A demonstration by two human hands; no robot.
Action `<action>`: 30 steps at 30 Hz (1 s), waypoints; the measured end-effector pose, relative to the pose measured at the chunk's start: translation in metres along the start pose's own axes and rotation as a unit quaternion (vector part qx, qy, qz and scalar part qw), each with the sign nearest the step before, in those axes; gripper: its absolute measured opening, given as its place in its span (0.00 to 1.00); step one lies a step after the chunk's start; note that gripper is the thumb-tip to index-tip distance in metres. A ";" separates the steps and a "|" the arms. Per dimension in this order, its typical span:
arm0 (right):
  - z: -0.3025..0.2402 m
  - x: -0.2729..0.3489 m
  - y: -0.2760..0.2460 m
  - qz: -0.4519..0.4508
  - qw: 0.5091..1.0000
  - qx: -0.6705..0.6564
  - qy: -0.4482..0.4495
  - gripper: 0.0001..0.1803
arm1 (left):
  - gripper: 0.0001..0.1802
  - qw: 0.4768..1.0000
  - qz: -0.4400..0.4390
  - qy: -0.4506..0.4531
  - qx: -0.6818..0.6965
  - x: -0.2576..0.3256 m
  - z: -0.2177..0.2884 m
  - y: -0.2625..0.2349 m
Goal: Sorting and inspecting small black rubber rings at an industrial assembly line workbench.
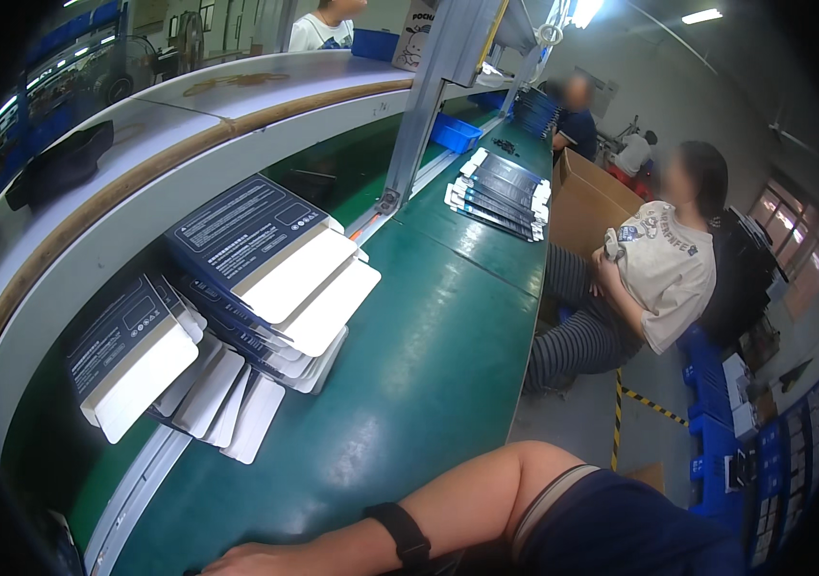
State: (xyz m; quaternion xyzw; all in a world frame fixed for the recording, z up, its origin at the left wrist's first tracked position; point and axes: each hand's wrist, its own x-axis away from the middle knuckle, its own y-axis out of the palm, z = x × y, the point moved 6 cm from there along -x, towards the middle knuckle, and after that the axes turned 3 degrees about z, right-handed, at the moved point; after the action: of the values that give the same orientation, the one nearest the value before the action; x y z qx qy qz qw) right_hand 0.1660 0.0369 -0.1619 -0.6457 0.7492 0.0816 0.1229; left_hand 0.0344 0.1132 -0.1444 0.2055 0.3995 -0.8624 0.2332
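An open strip of green tabletop (pixel 409 346) runs between two near-left stacks of flattened dark-blue cardboard boxes (pixel 246 230) with white flaps and the bench's right edge. Midway along, one stack of flat dark boxes (pixel 505 180) lies close to that edge; one blue plastic bin (pixel 456 132) stands beyond it, leftward. The bare right hand (pixel 254 560) is at the near end, apart from the stacks; its fingers are mostly cut off, so I cannot tell their state.

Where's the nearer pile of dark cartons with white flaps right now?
In the head view, the cartons lie left of centre, across the silver rail on the green table, beside the white shelf.
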 end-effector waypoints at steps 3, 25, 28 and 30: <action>0.003 0.000 0.001 -0.003 1.000 0.015 -0.005 0.11 | 0.06 1.000 0.010 -0.019 0.019 -0.001 -0.001 0.000; 0.002 0.002 0.002 0.022 0.998 0.023 -0.059 0.12 | 0.07 0.999 -0.012 -0.028 0.024 0.012 -0.010 0.007; 0.003 0.001 0.001 0.023 0.997 0.028 -0.064 0.12 | 0.07 0.999 -0.019 -0.040 0.028 0.015 -0.013 0.006; 0.002 0.001 0.002 0.021 0.997 0.032 -0.066 0.13 | 0.07 0.998 -0.019 -0.046 0.029 0.015 -0.014 0.004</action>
State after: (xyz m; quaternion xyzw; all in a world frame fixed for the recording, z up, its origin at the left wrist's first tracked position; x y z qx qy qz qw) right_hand 0.1645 0.0369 -0.1642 -0.6185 0.7554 0.1025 0.1906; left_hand 0.0265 0.1181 -0.1632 0.1650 0.3673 -0.8863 0.2287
